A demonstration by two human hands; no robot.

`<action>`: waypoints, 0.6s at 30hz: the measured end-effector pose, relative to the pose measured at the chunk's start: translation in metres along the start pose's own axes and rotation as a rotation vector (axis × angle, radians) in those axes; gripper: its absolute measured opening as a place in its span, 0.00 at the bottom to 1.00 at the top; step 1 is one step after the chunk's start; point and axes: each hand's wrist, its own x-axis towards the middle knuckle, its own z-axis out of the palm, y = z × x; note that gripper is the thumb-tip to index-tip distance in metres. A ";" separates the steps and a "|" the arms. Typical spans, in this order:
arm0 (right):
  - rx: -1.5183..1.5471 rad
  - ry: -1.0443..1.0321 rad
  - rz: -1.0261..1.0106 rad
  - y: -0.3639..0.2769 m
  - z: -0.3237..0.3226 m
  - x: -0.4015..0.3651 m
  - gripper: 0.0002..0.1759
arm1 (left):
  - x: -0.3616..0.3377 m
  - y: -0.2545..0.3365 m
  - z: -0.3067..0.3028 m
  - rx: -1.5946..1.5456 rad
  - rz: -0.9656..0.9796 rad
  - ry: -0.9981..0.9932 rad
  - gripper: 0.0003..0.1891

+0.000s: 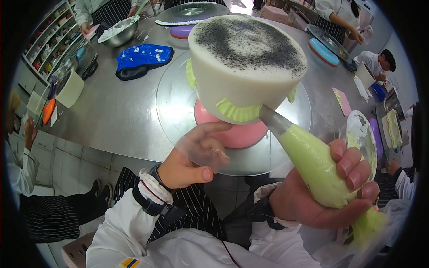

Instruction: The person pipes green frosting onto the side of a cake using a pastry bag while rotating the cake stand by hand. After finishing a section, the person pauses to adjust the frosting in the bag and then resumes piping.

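A white drum-shaped cake dummy, its top speckled black, stands over a pink base on a round clear turntable plate. Pale green ruffled cream curves along its lower side, with smaller bits at its left and right. My right hand is wrapped round a piping bag full of green cream, whose metal tip touches the right end of the ruffle. By the near edge of the plate, my left hand has its fingers apart, partly smeared by motion. It holds nothing visible.
On the steel table lie a blue cloth mitt and a metal bowl of white cream. A cream-smeared bowl stands close to my right hand. Another white cake dummy is at the left. Several people work around the table.
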 end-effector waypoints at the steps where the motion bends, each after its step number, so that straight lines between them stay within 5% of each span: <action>1: 0.005 0.004 0.000 0.000 0.001 0.000 0.08 | 0.000 0.000 0.000 -0.002 0.000 -0.001 0.54; 18: 0.009 0.021 0.001 0.001 0.001 0.000 0.08 | -0.001 -0.005 -0.009 -0.074 0.037 -0.101 0.48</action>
